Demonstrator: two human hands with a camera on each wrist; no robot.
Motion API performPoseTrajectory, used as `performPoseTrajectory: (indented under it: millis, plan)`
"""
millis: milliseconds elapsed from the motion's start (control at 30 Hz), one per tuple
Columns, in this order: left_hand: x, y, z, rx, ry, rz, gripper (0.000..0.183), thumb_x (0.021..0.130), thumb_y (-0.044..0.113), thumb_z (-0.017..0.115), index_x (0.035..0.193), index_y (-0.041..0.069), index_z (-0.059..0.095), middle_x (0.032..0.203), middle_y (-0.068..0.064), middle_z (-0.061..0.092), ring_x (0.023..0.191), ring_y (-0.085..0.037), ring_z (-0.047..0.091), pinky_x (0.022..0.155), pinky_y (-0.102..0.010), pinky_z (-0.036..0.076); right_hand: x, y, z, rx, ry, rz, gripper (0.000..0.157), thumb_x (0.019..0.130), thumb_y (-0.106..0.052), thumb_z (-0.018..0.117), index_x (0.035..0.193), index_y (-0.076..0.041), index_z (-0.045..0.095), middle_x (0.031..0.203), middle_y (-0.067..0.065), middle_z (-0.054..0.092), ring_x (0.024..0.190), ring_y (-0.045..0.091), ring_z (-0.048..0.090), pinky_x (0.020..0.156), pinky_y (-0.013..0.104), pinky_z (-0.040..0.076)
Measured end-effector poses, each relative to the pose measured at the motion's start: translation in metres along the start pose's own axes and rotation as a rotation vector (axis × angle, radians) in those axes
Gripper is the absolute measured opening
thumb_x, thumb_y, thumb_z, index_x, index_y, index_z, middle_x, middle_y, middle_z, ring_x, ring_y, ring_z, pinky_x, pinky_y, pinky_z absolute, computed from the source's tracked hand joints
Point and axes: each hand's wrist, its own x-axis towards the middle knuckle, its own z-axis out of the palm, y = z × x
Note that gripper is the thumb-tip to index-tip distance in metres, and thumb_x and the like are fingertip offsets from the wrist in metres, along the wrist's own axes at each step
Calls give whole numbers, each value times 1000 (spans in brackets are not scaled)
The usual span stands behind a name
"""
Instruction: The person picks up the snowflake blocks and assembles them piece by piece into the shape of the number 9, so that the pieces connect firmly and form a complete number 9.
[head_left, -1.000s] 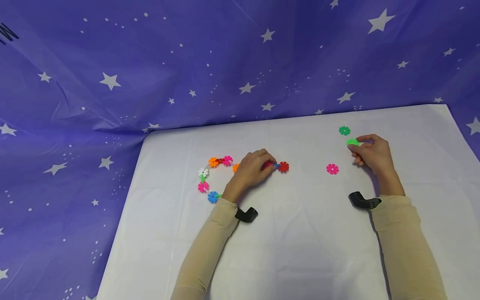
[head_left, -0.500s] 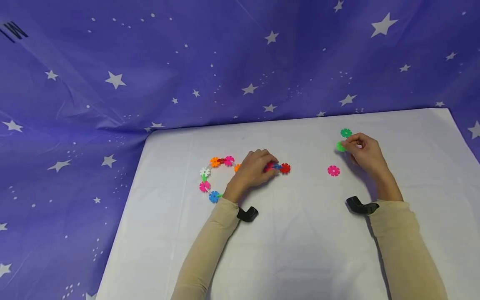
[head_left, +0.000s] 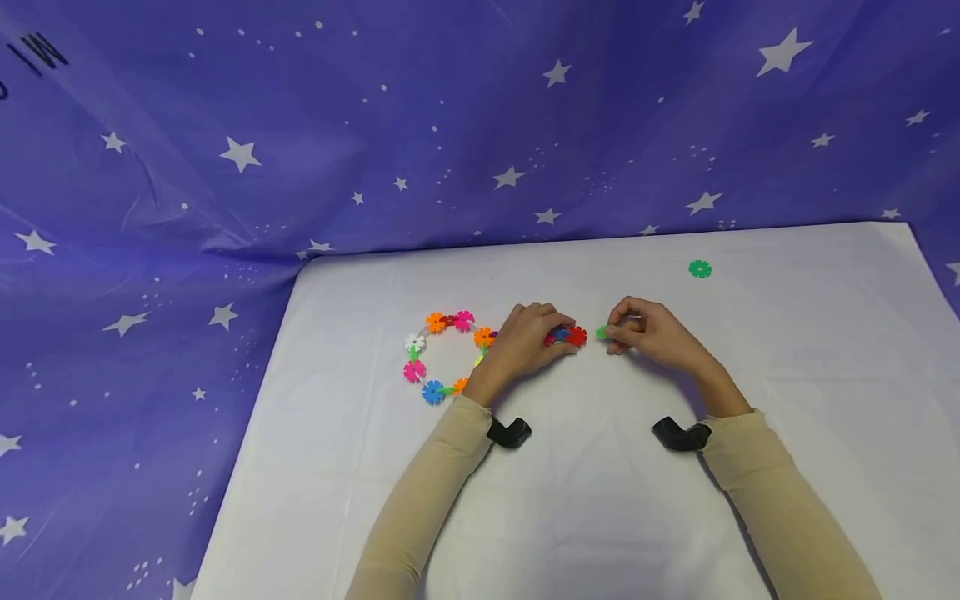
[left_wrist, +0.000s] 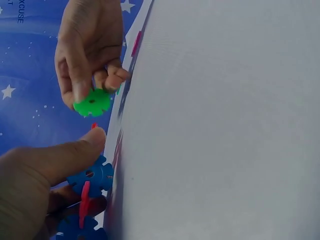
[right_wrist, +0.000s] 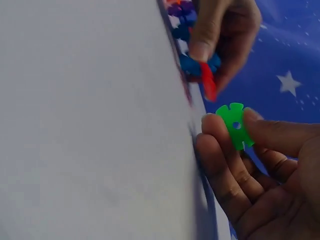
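Note:
My left hand [head_left: 525, 346] pinches the right end of a chain of notched plastic snowflake discs, its thumb over a blue disc [left_wrist: 91, 175]. A red disc [head_left: 577, 336] forms that end of the chain, edge-on in the right wrist view. My right hand [head_left: 660, 333] holds a bright green snowflake disc [right_wrist: 234, 125] between thumb and fingers. A small gap separates the green disc from the red one. To the left, the chain closes into a ring of mixed colours, with a white disc [head_left: 415, 342] on its left side; my left hand hides part of the chain.
A darker green snowflake disc [head_left: 701, 269] lies alone on the white-covered table [head_left: 585, 500] at the back right. A pink disc [left_wrist: 136, 43] shows beyond the right hand in the left wrist view. A blue star-patterned curtain [head_left: 450, 125] stands behind the table.
My right hand has carried the bright green disc leftward from the loose discs to the chain's red end. The left hand stays on the chain, which has shifted only slightly in view.

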Motion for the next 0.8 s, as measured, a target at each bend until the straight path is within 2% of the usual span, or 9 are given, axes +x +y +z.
performPoseTrajectory:
  millis: [300, 600, 800]
  plan:
    - [0, -3, 2, -46, -10, -3, 45, 87, 47, 71, 124, 22, 68, 105, 6, 68, 95, -11, 58, 85, -32, 40, 6, 2, 12, -10, -16, 22, 14, 96, 1, 57, 108, 8, 53, 85, 22, 67, 72, 20, 72, 67, 30, 58]
    - [0, -3, 2, -80, -7, 7, 39, 88, 46, 70, 120, 23, 71, 99, 7, 68, 91, -10, 57, 84, -32, 39, 5, 0, 20, -62, 42, -2, 13, 94, 1, 60, 105, 7, 56, 86, 23, 67, 69, 21, 72, 65, 27, 58]
    - [0, -6, 4, -162, 14, 27, 38, 87, 41, 72, 119, 21, 72, 97, 5, 69, 91, -11, 58, 80, -31, 38, 7, 2, 24, -36, 92, -44, 12, 93, 1, 63, 101, 7, 58, 78, 22, 70, 67, 21, 73, 66, 26, 57]
